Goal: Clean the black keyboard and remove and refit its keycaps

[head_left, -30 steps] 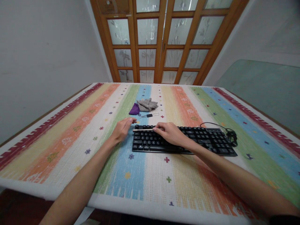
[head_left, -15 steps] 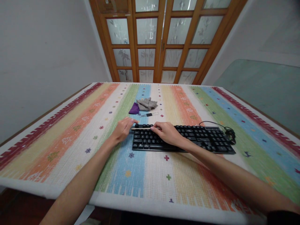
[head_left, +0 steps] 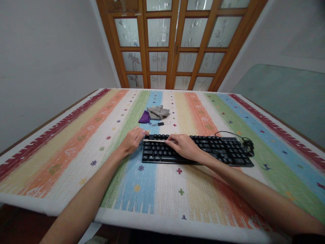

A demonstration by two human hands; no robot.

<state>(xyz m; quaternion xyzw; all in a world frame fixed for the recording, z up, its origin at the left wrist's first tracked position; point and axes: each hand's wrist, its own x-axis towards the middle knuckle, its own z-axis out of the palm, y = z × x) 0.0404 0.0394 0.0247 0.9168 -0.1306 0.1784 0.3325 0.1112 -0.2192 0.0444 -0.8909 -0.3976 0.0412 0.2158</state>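
Note:
A black keyboard [head_left: 172, 158] lies across the striped tablecloth in front of me. My right hand [head_left: 183, 145] is over its middle, thumb and fingers closed on one end of a thin pale stick [head_left: 154, 140], perhaps a toothbrush. The stick points left, nearly level, along the upper rows of keys; its far end lies by the keyboard's left edge. My left hand [head_left: 133, 140] is at the keyboard's upper left corner, its fingers curled and gripping the edge there. Some of its fingertips are hidden.
Beyond the keyboard lie a grey cloth [head_left: 158, 112], a purple cloth piece [head_left: 144, 117] and a small black-handled tool [head_left: 160, 124] with thin metal ends. The keyboard's coiled cable [head_left: 248, 145] rests at its right end. Wooden glazed doors [head_left: 175, 51] stand behind the table.
My right hand and the pale stick have shifted slightly right over the keys. My left hand stays at the keyboard's corner. The whole view has moved a little.

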